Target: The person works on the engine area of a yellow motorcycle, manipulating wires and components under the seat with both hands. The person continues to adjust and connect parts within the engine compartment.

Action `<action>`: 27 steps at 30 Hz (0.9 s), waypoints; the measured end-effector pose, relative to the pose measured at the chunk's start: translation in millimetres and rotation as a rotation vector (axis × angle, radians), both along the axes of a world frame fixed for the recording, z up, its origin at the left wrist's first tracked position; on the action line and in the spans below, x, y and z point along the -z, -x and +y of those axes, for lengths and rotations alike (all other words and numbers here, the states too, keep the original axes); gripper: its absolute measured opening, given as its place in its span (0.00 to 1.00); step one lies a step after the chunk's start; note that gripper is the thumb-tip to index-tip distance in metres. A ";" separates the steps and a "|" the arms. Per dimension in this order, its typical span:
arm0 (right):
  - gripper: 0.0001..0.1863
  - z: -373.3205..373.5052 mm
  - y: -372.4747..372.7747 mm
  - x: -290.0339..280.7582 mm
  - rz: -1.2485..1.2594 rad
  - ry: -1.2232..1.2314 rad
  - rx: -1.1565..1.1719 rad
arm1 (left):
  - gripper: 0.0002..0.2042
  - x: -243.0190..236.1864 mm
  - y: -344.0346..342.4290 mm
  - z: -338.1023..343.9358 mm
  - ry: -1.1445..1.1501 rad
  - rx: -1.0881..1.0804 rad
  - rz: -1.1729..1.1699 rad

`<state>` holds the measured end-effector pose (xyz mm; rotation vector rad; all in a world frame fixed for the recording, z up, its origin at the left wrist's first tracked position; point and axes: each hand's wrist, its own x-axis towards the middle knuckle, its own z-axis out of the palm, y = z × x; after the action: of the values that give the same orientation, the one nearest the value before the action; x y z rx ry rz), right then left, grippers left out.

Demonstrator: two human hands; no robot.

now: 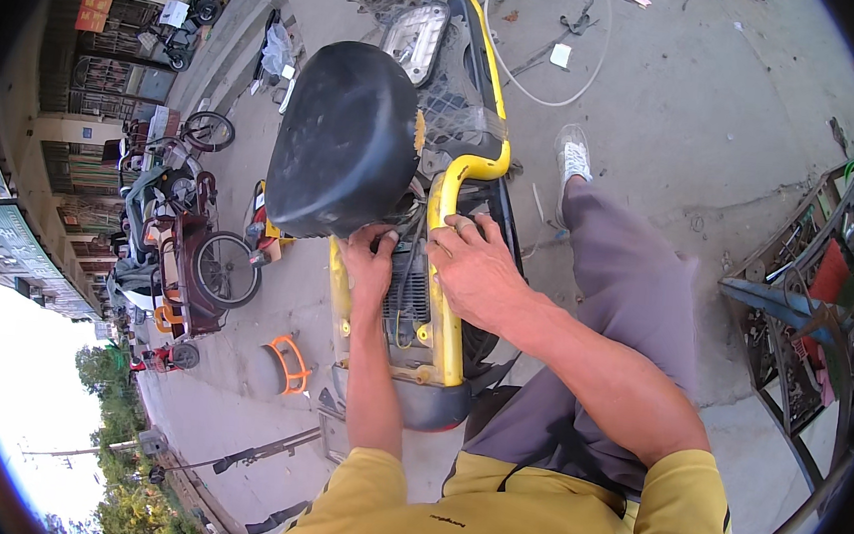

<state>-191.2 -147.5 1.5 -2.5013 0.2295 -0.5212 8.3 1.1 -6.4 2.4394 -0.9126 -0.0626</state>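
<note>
shirt [518, 510] cut off; black seat [345, 140] partly hides left hand [368, 260]

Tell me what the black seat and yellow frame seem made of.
The black seat looks like vinyl or leatherette with a soft sheen; ragged yellowish padding, perhaps foam, shows at its edge. The yellow frame looks like glossy painted metal: its rounded, tube-like bends suggest it, though plastic remains possible.

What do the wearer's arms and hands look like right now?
The left hand and right hand are ungloved, the forearms bare below short yellow sleeves. The right hand seems to wear a ring; neither wrist shows a watch.
</note>
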 end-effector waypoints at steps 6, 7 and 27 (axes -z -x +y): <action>0.21 8.2 -12.4 -14.0 0.010 -0.050 -0.044 | 0.09 -18.1 2.0 2.7 0.038 0.026 0.099; 0.20 8.7 -15.4 -13.8 -0.024 -0.055 -0.018 | 0.10 -13.8 0.4 2.9 0.057 0.056 0.044; 0.19 1.2 -52.9 -9.4 -0.044 -0.084 0.226 | 0.16 21.7 -15.4 26.6 0.311 -0.136 -0.082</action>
<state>-138.4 -146.3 10.9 -2.3929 0.5112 -0.6424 23.7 27.7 -28.1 2.2181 -0.7278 0.2140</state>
